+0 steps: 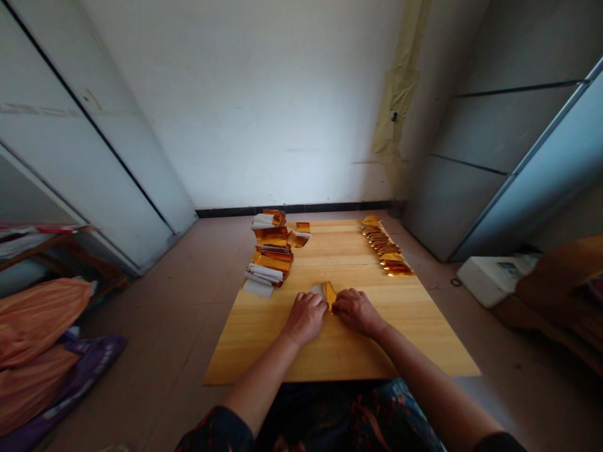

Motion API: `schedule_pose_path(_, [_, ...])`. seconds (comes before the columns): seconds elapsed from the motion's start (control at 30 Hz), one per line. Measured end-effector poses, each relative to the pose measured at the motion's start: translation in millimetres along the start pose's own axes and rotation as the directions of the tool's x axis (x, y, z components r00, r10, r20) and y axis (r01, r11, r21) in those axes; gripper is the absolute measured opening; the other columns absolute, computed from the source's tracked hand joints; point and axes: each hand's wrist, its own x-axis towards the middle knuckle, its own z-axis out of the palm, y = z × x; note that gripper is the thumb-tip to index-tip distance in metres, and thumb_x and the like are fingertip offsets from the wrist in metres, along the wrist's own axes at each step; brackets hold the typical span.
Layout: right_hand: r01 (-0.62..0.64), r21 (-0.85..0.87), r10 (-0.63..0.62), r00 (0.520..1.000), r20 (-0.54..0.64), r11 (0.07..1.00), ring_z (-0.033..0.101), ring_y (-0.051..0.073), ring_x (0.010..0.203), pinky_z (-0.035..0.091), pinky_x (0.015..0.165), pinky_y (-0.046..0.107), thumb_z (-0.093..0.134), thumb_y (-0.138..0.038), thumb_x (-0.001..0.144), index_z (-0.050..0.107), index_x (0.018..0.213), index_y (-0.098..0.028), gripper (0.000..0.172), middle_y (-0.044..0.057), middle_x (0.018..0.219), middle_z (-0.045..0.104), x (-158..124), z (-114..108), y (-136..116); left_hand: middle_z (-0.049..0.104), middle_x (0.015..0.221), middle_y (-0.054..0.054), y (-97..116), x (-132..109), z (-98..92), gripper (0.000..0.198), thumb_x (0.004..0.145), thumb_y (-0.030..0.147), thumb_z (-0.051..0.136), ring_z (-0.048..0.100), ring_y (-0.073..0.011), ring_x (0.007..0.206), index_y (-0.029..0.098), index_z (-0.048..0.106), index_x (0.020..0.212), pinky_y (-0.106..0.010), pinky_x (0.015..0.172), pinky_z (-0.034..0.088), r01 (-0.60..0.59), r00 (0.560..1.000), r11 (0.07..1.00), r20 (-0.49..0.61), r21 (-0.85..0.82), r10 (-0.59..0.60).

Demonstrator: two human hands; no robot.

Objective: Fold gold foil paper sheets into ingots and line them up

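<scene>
Gold foil paper, a single folded piece with a white end, sits near the middle of the pale wooden board, toward the board's near edge. On my feed, the left hand and the right hand are pressed in toward each other with fingers curled, pinching the piece between them; they hide its lower part, so I cannot tell how its folds lie there. At the board's far right corner I count about 8 folded gold pieces in a slanting, overlapping row, though they are too small to number surely, and these read to me as the done share. At the board's far left corner, a heap of gold and white sheets stands in 2 loose stacks, with 1 small gold piece just beside it, and that looks to me like the larger share left. Beyond the board's far edge runs a white wall with a black skirting strip. Left of the board lie orange sacks against a purple bag; right of it sits a white box.
</scene>
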Motion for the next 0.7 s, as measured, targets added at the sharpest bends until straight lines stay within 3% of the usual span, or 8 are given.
schedule_pose_path(0.33, [0.013, -0.025, -0.012, 0.999, 0.050, 1.000, 0.051, 0.017, 0.096, 0.033, 0.082, 0.030, 0.052, -0.022, 0.087, 0.070, 0.096, -0.027, 0.020, 0.004, 0.102, 0.063, 2.1, -7.4, 1.2, 0.061, 0.098, -0.003, 3.1, -16.0, -11.3, 0.024, 0.091, 0.023, 0.045, 0.052, -0.0181, 0.096, 0.033, 0.062, 0.105, -0.046, 0.100, 0.024, -0.061, 0.998, 0.998, -0.015, 0.016, 0.061])
schedule_pose_path(0.53, [0.029, -0.057, -0.026, 0.998, 0.052, 0.998, 0.051, 0.017, 0.095, 0.033, 0.080, 0.029, 0.053, -0.024, 0.087, 0.069, 0.096, -0.027, 0.018, 0.003, 0.102, 0.062, 2.1, -6.0, 2.7, 0.061, 0.101, -0.003, 1.0, -14.8, -7.4, 0.023, 0.091, 0.022, 0.046, 0.052, -0.0183, 0.099, 0.030, 0.061, 0.106, -0.047, 0.099, 0.027, -0.096, 0.995, 0.995, -0.033, 0.041, 0.097])
schedule_pose_path(0.7, [0.037, -0.084, -0.034, 0.999, 0.038, 0.996, 0.051, 0.018, 0.095, 0.033, 0.078, 0.029, 0.054, -0.029, 0.087, 0.068, 0.097, -0.026, 0.017, 0.004, 0.100, 0.062, 2.7, -4.7, 1.3, 0.061, 0.105, -0.004, -4.9, -12.0, 0.1, 0.023, 0.091, 0.018, 0.045, 0.052, -0.0179, 0.102, 0.025, 0.060, 0.108, -0.038, 0.092, 0.037, -0.200, 0.978, 0.979, -0.056, 0.031, 0.202])
